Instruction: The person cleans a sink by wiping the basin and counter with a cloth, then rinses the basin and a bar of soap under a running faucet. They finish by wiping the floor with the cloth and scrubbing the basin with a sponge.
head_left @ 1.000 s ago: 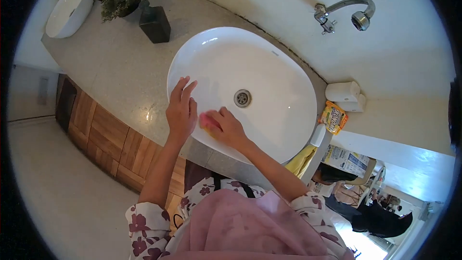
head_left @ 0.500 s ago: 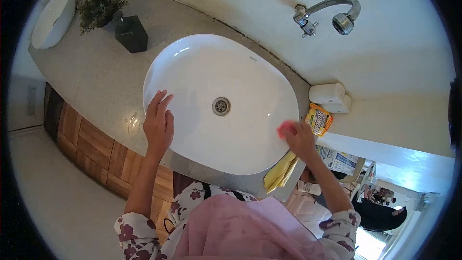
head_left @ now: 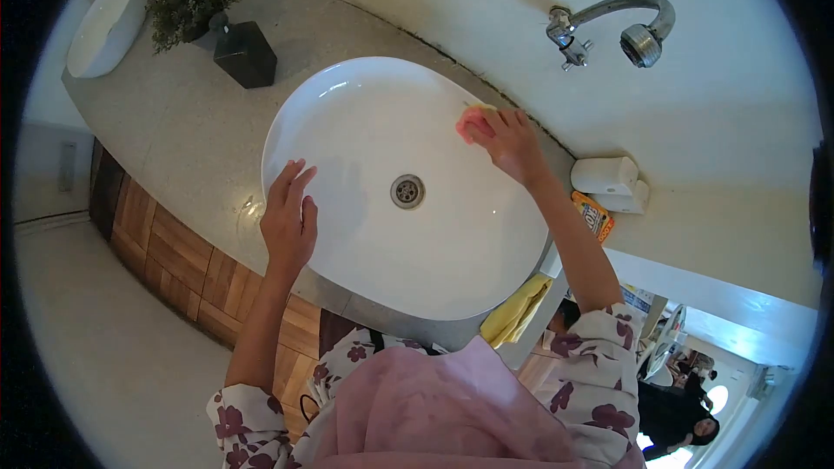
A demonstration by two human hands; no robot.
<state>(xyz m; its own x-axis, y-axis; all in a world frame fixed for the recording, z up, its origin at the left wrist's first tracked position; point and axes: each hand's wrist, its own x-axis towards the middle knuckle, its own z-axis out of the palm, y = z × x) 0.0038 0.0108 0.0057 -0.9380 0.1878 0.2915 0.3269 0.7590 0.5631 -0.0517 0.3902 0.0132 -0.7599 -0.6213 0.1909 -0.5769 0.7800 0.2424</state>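
Observation:
A white oval washbasin [head_left: 417, 269] with a metal drain [head_left: 407, 192] fills the middle of the head view. My right hand [head_left: 514, 148] is closed on a pink sponge [head_left: 472, 124] with a yellowish edge, pressed at the basin's inner wall near the back right rim. At the basin's left rim, my left hand [head_left: 290, 217] rests with its fingers stretched out and slightly apart, holding nothing.
A chrome tap [head_left: 608, 22] juts from the wall. White rolls [head_left: 603, 175], an orange packet [head_left: 594, 215] and a yellow cloth [head_left: 516, 311] lie to the right. A dark bottle [head_left: 247, 56], a plant [head_left: 191, 5] and another white basin [head_left: 106, 26] stand left. A person [head_left: 673, 412] is behind.
My right hand has moved with the sponge from the right side of the basin up to its back right wall. The left hand stays at the left rim.

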